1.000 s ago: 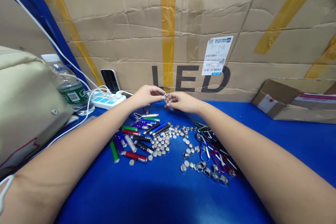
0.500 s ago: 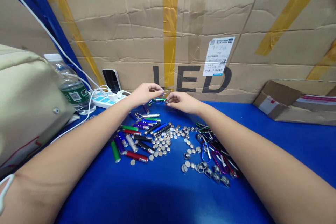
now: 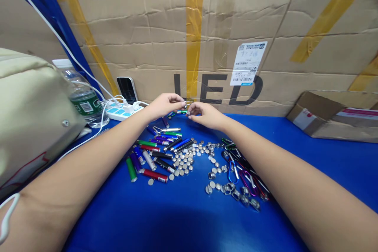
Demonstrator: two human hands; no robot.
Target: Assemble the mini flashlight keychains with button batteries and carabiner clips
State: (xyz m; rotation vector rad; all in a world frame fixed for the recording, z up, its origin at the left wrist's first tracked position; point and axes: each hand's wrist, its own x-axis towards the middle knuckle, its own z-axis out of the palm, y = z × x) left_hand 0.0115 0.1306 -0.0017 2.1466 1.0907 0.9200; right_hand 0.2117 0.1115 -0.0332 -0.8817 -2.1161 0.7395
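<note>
My left hand is closed in a pinch near the big box, with a thin silver carabiner showing at its fingertips. Facing it, my right hand has thumb and forefinger closed on a small silver disc, like the button cells on the table. Just below the fingertips lies a green carabiner. Nearer to me are several coloured metal tubes, and beside them a spread of button cells. By my right forearm lie a heap of carabiners and several silver metal caps.
A large taped cardboard box stands along the back of the blue table. To the left are a power strip with white cables, a phone, a water bottle and a beige bag. An open carton sits right.
The view has shifted slightly. My right fingers have tilted a little, and the small disc between them shows more clearly. Both hands stay close together in the same place.
</note>
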